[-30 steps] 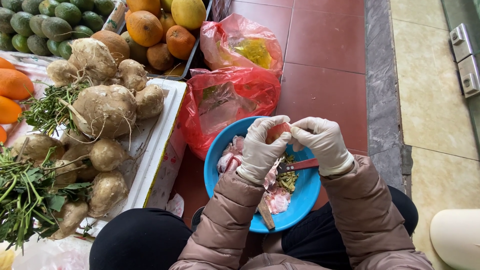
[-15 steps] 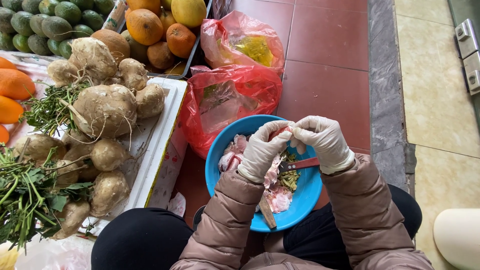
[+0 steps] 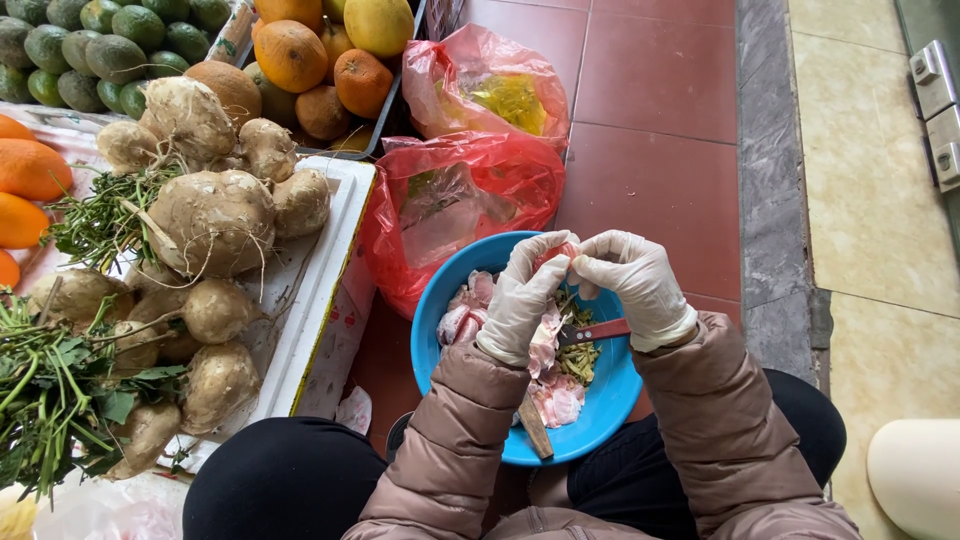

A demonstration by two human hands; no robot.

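Observation:
Both my hands wear white gloves and meet over a blue plastic bowl [image 3: 445,295] on my lap. My left hand [image 3: 522,297] and my right hand [image 3: 632,283] together pinch a small pink piece of fruit [image 3: 556,254], fingertips touching it from both sides. Pink peelings [image 3: 552,398] and greenish scraps [image 3: 579,358] lie in the bowl. A knife with a red handle [image 3: 598,331] rests across the bowl under my right hand, and a wooden-handled tool [image 3: 534,426] leans on the near rim.
Two red plastic bags [image 3: 455,200] with scraps stand on the red tiled floor beyond the bowl. A white foam box [image 3: 318,300] at left carries several brown root tubers [image 3: 210,215] and green herbs [image 3: 50,390]. Oranges and green fruits fill crates behind.
My hands have stayed over the bowl working the pink piece; the fingers shifted slightly around it. Nothing else moved.

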